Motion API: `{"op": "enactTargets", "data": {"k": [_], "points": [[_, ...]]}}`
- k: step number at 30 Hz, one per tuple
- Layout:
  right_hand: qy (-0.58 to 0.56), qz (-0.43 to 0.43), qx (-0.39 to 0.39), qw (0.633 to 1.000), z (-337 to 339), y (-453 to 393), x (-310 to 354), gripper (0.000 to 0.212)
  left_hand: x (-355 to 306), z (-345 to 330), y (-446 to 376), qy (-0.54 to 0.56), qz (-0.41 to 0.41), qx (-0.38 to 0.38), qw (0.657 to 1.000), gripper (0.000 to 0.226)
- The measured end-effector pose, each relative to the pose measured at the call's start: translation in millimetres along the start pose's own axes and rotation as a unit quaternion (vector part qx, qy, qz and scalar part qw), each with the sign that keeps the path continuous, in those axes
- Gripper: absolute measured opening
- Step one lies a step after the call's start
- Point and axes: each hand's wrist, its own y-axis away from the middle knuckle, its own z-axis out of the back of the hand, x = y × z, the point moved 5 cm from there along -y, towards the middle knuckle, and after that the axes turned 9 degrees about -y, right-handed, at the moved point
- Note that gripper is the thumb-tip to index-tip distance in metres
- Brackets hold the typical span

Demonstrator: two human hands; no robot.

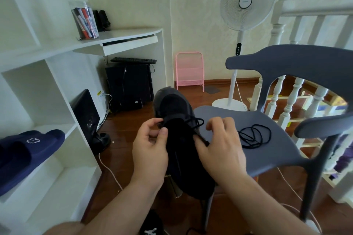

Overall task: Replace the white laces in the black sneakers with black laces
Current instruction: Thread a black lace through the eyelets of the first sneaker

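A black sneaker [175, 120] rests on the left edge of a grey-blue chair seat [267, 150], toe pointing away from me. A black lace [196, 123] runs through its upper eyelets. My left hand [150, 147] pinches one end of that lace at the sneaker's left side. My right hand [219, 145] grips the lace at the sneaker's right side. A second black lace [254, 135] lies coiled loosely on the seat, right of my right hand. No white lace is visible.
White shelving [47, 101] stands at the left with navy slippers [28, 150] on it. A white pedestal fan [246, 2], a pink rack [189, 70] and a white stair railing [298, 89] stand behind the chair. Cables cross the wooden floor.
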Motion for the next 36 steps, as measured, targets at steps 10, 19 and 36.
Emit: {"op": "enactTargets", "data": {"k": [10,19,36], "points": [[0.071,-0.047,0.076,0.993,-10,-14,-16,0.019,-5,-8,12,-0.128,-0.074,0.044,0.988,0.023],[0.045,0.005,0.05,0.998,0,-23,-23,0.039,0,10,-19,0.115,0.102,0.022,0.988,0.024],[0.069,0.021,0.077,0.994,-4,-12,-8,0.028,-13,4,-16,-0.46,-0.127,0.117,0.871,0.028]]}}
